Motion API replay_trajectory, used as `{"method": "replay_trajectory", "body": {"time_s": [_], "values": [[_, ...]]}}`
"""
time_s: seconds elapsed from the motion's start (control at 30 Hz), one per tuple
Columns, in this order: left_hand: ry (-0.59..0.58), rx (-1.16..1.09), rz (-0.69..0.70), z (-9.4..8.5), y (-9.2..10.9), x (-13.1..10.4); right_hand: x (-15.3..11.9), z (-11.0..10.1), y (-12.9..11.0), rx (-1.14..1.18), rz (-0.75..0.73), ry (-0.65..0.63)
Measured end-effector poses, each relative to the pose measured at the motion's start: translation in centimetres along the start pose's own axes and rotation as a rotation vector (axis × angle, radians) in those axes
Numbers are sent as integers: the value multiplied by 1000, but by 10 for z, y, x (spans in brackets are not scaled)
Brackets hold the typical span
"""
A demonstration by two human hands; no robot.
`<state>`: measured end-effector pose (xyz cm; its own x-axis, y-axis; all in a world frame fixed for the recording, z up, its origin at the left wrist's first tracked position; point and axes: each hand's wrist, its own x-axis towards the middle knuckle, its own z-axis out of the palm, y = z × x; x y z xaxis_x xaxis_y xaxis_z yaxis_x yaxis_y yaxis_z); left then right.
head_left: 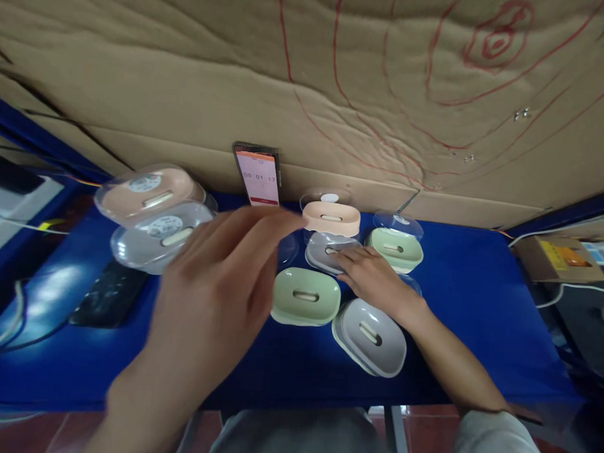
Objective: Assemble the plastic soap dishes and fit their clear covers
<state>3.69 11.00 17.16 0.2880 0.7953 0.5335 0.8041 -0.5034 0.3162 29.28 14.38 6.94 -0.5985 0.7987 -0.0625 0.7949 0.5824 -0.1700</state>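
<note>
My left hand (220, 276) is raised close to the camera, left of the soap dishes, fingers stretched to the right and slightly blurred. Nothing shows in it. Further back, my right hand (374, 280) grips the right side of a grey soap dish (321, 249), its fingertips over the rim near the slot. Behind that dish sits a peach soap dish (335, 214). A green soap dish (306, 293) lies in front, another green soap dish (394, 247) to the right. A second grey soap dish (372, 336) is nearest me. Clear lids (398, 223) lie around them.
At the left, lidded peach (158, 197) and grey soap boxes (151, 236) are stacked beside a dark flat device (109, 295). A phone (258, 178) showing a timer leans on the cardboard wall (187, 94). The blue table (478, 314) has a cardboard box (555, 257) beyond its right edge.
</note>
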Motion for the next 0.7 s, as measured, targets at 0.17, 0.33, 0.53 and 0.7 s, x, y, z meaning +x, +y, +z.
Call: {"method": "replay_trajectory", "body": {"time_s": [0.17, 0.33, 0.53, 0.7], "values": [[-134, 72, -139, -3, -56, -100, -9, -21, 13, 156, -71, 72], [-192, 130, -199, 22, -99, -159, 3, -41, 21, 139, -18, 256], [-162, 229, -286, 29, -105, -151, 52, -27, 40, 108, 33, 153], [-178, 22, -302, 29, -110, -141, 61, -25, 53, 259, 3, 130]]}}
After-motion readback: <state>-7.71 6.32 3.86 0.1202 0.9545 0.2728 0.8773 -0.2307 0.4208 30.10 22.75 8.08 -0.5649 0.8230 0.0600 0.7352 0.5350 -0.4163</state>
